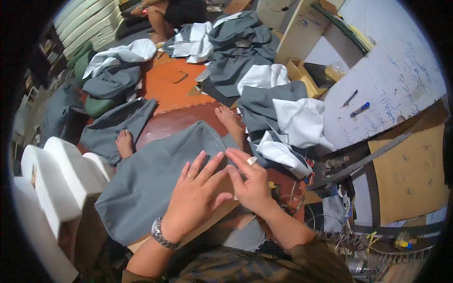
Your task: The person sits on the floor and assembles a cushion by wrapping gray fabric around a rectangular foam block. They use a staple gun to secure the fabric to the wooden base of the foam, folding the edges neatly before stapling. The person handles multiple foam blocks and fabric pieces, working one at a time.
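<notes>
The left hand (196, 191) lies flat on a grey cloth (155, 179), fingers spread and stretched toward one o'clock, gripping nothing; a ring sits on one finger and a watch (162, 233) on the wrist. The right hand (250, 181) rests just beside it at three o'clock, fingers bent toward eleven o'clock and pressing the cloth's edge. Whether it pinches the cloth or only presses it cannot be told. It also wears a ring.

The grey cloth lies spread over the lap and a brown table (177, 120), reaching from the hands out to eleven o'clock, with a stitched seam along its upper edge. Two bare feet (125, 144) show beyond it, one at ten o'clock and one at twelve o'clock of the hands.

At one o'clock a heap of grey and white clothes (278, 118) lies close to the right hand. Farther off at twelve o'clock is a bigger pile (236, 52), with another person's legs (158, 16) behind it.

A yellow box (304, 78) stands at one o'clock, past the heap; what is in it cannot be made out. A white board (391, 75) at two o'clock carries two pens (360, 109). White foam blocks (56, 174) stand at nine o'clock. A cardboard sheet (410, 174) leans at three o'clock.
</notes>
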Demonstrator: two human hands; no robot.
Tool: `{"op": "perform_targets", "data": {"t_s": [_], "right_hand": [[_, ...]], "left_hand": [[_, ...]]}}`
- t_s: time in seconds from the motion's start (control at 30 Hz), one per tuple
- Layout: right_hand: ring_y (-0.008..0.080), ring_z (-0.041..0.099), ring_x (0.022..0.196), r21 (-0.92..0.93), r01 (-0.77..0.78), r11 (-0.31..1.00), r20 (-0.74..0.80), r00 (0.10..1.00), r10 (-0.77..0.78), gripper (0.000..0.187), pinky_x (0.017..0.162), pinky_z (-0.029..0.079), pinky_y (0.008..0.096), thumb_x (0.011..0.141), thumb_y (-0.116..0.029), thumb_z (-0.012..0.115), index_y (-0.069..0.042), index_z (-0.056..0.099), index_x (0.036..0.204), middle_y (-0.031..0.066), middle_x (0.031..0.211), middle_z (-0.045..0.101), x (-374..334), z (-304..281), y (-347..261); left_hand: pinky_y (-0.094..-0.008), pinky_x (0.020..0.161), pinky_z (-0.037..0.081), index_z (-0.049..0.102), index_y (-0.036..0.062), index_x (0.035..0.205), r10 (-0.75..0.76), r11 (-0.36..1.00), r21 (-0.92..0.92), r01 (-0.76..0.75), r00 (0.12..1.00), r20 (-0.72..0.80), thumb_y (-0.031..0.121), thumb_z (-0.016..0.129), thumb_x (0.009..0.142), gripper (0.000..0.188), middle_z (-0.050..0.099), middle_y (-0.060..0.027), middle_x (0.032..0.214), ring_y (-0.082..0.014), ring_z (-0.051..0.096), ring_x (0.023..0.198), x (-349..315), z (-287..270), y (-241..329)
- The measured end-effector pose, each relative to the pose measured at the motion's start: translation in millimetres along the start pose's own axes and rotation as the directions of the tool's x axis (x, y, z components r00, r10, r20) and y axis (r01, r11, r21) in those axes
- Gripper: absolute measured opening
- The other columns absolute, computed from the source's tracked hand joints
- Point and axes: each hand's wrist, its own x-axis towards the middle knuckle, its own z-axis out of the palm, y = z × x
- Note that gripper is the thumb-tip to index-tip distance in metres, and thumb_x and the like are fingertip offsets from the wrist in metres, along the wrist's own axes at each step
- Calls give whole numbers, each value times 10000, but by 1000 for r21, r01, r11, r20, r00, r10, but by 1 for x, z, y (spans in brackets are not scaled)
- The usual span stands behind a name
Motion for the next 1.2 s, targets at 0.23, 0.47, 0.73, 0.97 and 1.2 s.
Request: {"op": "perform_targets", "data": {"t_s": [0.23, 0.47, 0.73, 0.97, 1.2], "right_hand": [[417, 742, 1162, -103, -66, 992, -48, 997, 61, 423, 995, 583, 472, 1008, -92, 704, -12, 680, 1423, 250, 1351, 722, -2, 19, 14], [408, 729, 1229, -115, -62, 991, 23, 998, 65, 428, 1023, 563, 440, 1016, -61, 673, 15, 668, 1437, 271, 1363, 717, 10, 25, 17], [351, 688, 1321, -134, -212, 968, 78, 972, 224, 425, 1104, 502, 402, 1050, -37, 606, 63, 629, 1463, 252, 1407, 709, 21, 33, 18], [362, 620, 1412, -188, 101, 977, 102, 991, -83, 399, 1169, 457, 410, 1069, -32, 582, 62, 631, 1453, 250, 1503, 647, 23, 41, 20], [382, 687, 1317, -189, 145, 971, 113, 986, -126, 349, 1101, 512, 423, 1077, -47, 577, 33, 683, 1400, 253, 1524, 629, 27, 41, 19]], "left_hand": [[-425, 1191, 430, 507, 6, 1591, -690, 713, -620, 326, 479, -542, 214, 618, 1118, 528, 568, -196, 1583, -288, 583, 1398, -150, -73, -79], [-321, 1036, 491, 674, -24, 1380, -949, 174, -868, 465, 313, -23, 298, 547, 1166, 407, 710, -33, 1252, -120, 605, 1122, -251, -33, -96], [-280, 812, 495, 779, -74, 1020, -898, 431, -809, 400, 284, -337, 316, 685, 1102, 409, 734, -49, 1034, -101, 612, 907, -249, -27, -87], [-312, 861, 536, 795, -61, 1059, -860, 511, -746, 427, 252, -445, 235, 669, 1102, 325, 750, -105, 1123, -158, 678, 1003, -261, -25, -70], [-387, 1074, 527, 552, -19, 1496, -849, 502, -744, 442, 419, -323, 132, 769, 959, 599, 629, -186, 1453, -288, 670, 1247, -294, 8, -76]]}}
